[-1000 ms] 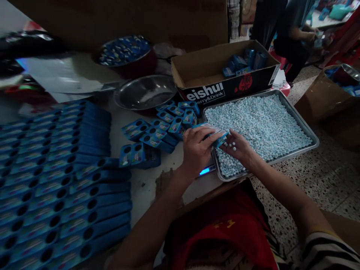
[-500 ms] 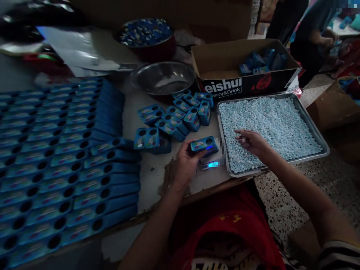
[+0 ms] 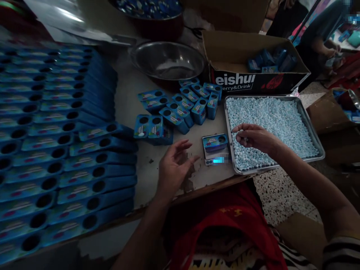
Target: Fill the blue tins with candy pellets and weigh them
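One blue container (image 3: 214,143) with a dark round hole rests on a small scale (image 3: 209,162) whose display is lit. My left hand (image 3: 176,167) is to the left of the scale, fingers spread and holding nothing. Over the left side of a metal tray (image 3: 324,154) of pale blue pellets (image 3: 270,116), my right hand (image 3: 251,138) has a few pellets pinched in its fingers. Several blue containers (image 3: 176,114) stand in a loose group behind my left hand.
Rows of blue containers (image 3: 67,150) fill the left side. Behind are a metal bowl (image 3: 168,62), a red bowl (image 3: 157,28) of blue wrapped pieces and a cardboard box (image 3: 233,71) with containers. A person (image 3: 317,41) is at the upper right.
My left hand has let go of the blue container, now on the scale, and moved left with its fingers opened. My right hand stays over the tray. The view has shifted slightly.
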### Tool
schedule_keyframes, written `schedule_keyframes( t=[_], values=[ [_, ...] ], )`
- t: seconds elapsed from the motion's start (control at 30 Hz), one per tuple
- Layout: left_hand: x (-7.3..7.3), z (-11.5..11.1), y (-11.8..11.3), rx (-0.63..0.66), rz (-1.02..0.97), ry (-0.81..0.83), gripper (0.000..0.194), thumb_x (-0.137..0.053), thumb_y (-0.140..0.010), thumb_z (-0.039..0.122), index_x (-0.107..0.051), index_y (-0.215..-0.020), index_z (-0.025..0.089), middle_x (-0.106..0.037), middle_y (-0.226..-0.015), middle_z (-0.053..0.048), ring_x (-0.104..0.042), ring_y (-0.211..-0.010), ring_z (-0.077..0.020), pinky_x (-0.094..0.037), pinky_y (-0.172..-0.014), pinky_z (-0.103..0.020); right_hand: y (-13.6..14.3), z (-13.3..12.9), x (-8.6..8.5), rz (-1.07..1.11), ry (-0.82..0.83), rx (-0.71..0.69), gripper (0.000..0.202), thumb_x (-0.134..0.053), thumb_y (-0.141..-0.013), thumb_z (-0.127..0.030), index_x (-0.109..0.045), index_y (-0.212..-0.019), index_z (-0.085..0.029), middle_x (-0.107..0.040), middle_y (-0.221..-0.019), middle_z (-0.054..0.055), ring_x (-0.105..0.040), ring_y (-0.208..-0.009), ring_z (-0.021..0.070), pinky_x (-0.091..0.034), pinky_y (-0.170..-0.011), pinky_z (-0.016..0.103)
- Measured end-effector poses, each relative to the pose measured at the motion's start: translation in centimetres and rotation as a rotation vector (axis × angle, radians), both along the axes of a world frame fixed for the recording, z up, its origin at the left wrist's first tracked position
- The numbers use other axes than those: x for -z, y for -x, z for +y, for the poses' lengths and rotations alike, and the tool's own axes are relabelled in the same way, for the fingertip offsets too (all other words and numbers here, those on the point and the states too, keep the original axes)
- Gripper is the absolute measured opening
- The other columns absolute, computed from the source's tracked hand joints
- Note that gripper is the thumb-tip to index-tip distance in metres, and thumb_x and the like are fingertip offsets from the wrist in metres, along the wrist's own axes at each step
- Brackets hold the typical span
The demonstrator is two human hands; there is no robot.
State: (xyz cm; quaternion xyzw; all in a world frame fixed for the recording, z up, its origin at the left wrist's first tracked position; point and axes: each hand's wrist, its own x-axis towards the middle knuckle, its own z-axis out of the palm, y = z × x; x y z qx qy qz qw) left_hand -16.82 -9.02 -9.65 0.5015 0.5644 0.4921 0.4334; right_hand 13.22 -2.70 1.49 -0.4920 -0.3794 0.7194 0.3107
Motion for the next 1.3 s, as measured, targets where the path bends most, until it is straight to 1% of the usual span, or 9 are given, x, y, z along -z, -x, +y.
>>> schedule_keyframes(
  t=[0.1, 0.2, 0.43, 0.63, 0.8, 1.07, 1.17, 1.23, 1.3],
  values=[
    [-0.1, -1.2, 2.1, -0.093, -0.003, 0.047, 0.061, -0.091, -0.078, 0.042, -0.069, -0.133, 0.025, -0.077, -0.129, -0.011, -0.075, -0.127, -0.0308, -0.056, -0.121, -0.057, 0.5, 0.0, -0.6, -0.047, -0.019, -0.046, 0.007, -0.073, -0.094, -0.018, -0.078, -0.099, -0.016, -0.074, -0.075, 0.003, -0.054, -0.058, 0.0101, -0.042, -0.05, 0.021],
    [-0.4, -2.2, 3.2, -0.157, 0.039, -0.001, 0.056, -0.088, -0.082, 0.042, -0.069, -0.132, 0.026, -0.076, -0.129, -0.01, -0.075, -0.125, -0.0295, -0.059, -0.119, -0.054, 1.1, 0.1, -1.2, -0.087, -0.031, -0.052, 0.009, -0.075, -0.095, -0.021, -0.078, -0.101, -0.016, -0.073, -0.073, 0.003, -0.053, -0.056, 0.0098, -0.04, -0.048, 0.021],
    [-0.5, -3.2, 3.0, -0.111, 0.071, -0.048, 0.051, -0.088, -0.084, 0.04, -0.07, -0.13, 0.027, -0.077, -0.13, -0.008, -0.078, -0.121, -0.0296, -0.061, -0.117, -0.054, 2.9, 0.0, -3.7, -0.133, -0.09, -0.071, 0.014, -0.076, -0.093, -0.017, -0.078, -0.107, -0.016, -0.076, -0.081, 0.003, -0.06, -0.064, 0.0113, -0.047, -0.057, 0.023],
    [-0.3, -3.4, 3.3, -0.089, 0.064, -0.067, 0.05, -0.088, -0.085, 0.041, -0.071, -0.13, 0.028, -0.077, -0.129, -0.008, -0.077, -0.122, -0.0315, -0.061, -0.116, -0.058, 3.5, 0.2, -3.7, -0.252, -0.208, -0.1, 0.015, -0.081, -0.095, -0.031, -0.078, -0.1, -0.017, -0.071, -0.071, 0.0, -0.053, -0.055, 0.0087, -0.034, -0.047, 0.022],
    [-0.1, -3.3, 3.7, -0.098, 0.007, -0.038, 0.046, -0.087, -0.085, 0.038, -0.072, -0.127, 0.029, -0.078, -0.129, -0.008, -0.077, -0.122, -0.0299, -0.061, -0.117, -0.054, 4.3, 0.2, -4.2, -0.373, -0.305, -0.161, 0.026, -0.087, -0.094, -0.042, -0.075, -0.093, -0.019, -0.07, -0.068, -0.001, -0.052, -0.053, 0.0077, -0.032, -0.046, 0.021],
    [-0.4, -2.6, 2.8, -0.065, 0.031, -0.033, 0.048, -0.085, -0.087, 0.041, -0.071, -0.131, 0.028, -0.079, -0.126, -0.008, -0.077, -0.123, -0.0295, -0.061, -0.118, -0.053, 4.4, 0.4, -4.2, -0.39, -0.334, -0.178, 0.018, -0.087, -0.095, -0.032, -0.074, -0.089, -0.02, -0.067, -0.068, -0.002, -0.051, -0.057, 0.0078, -0.041, -0.052, 0.021],
    [-0.4, -2.2, 2.2, -0.03, 0.035, -0.066, 0.045, -0.084, -0.089, 0.04, -0.072, -0.131, 0.029, -0.079, -0.125, -0.008, -0.077, -0.121, -0.0297, -0.061, -0.116, -0.052, 4.5, 0.4, -4.3, -0.414, -0.351, -0.203, 0.019, -0.086, -0.096, -0.034, -0.074, -0.089, -0.02, -0.067, -0.068, -0.002, -0.051, -0.058, 0.008, -0.041, -0.052, 0.022],
    [-0.9, -1.7, 1.5, -0.031, 0.09, -0.129, 0.043, -0.083, -0.092, 0.038, -0.071, -0.132, 0.028, -0.079, -0.126, -0.008, -0.077, -0.121, -0.0295, -0.062, -0.114, -0.051, 4.6, 0.4, -4.4, -0.415, -0.386, -0.219, 0.023, -0.086, -0.096, -0.039, -0.074, -0.088, -0.021, -0.067, -0.068, -0.001, -0.05, -0.058, 0.0084, -0.04, -0.052, 0.022],
    [-2.0, -0.8, 0.0, -0.006, 0.242, -0.263, 0.048, -0.083, -0.093, 0.037, -0.068, -0.138, 0.027, -0.076, -0.135, -0.01, -0.073, -0.129, -0.0318, -0.058, -0.117, -0.052, 4.2, 0.5, -4.5, -0.417, -0.424, -0.214, 0.028, -0.085, -0.095, -0.046, -0.074, -0.089, -0.021, -0.068, -0.069, -0.001, -0.051, -0.057, 0.0093, -0.038, -0.051, 0.023]
  ],
)
